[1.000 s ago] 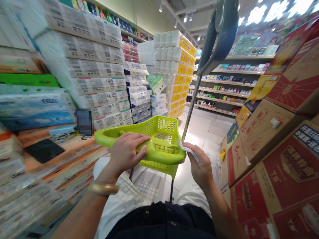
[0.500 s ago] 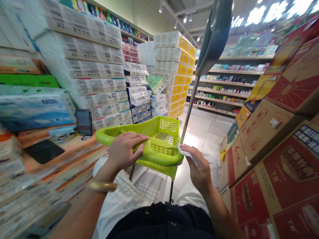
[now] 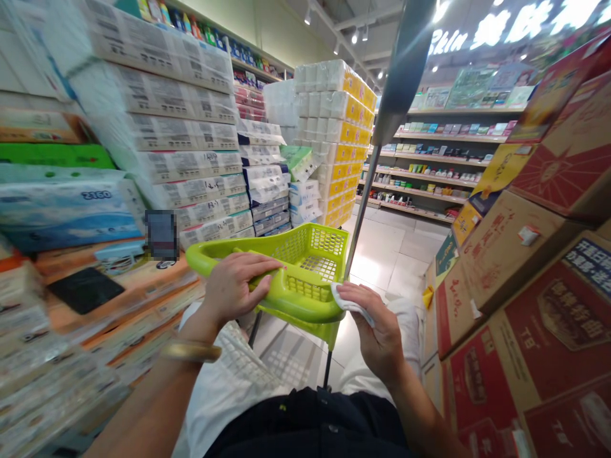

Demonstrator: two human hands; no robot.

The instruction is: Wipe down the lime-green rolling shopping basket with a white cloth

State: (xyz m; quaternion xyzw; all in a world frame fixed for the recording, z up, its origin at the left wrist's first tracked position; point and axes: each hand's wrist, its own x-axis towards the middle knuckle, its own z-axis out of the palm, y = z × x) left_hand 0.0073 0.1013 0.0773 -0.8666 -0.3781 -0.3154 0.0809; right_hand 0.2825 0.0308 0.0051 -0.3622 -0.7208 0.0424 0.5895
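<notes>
A lime-green plastic shopping basket (image 3: pixel 305 309) on dark metal legs stands between my knees, its broad rim toward me. My left hand (image 3: pixel 236 286) is wrapped over the rim on the left side, thumb near the middle. In my right hand (image 3: pixel 379 324) is a folded white cloth (image 3: pixel 351 305), pressed against the basket's right front corner. A metal pole (image 3: pixel 361 213) with a grey handle (image 3: pixel 401 76) rises from that right side, slanting up. What lies under my left palm is hidden.
Wrapped tissue packs (image 3: pixel 186 133) are stacked high on the left, with a black tablet-like slab (image 3: pixel 86 289) on orange packs. Red and brown cartons (image 3: pixel 506 254) crowd the right. Tiled floor (image 3: pixel 382 248) leads back to product shelves (image 3: pixel 429 159).
My right hand has slid the white cloth slightly left along the basket's corner. The pole and handle have shifted a little. My left hand stays on the rim.
</notes>
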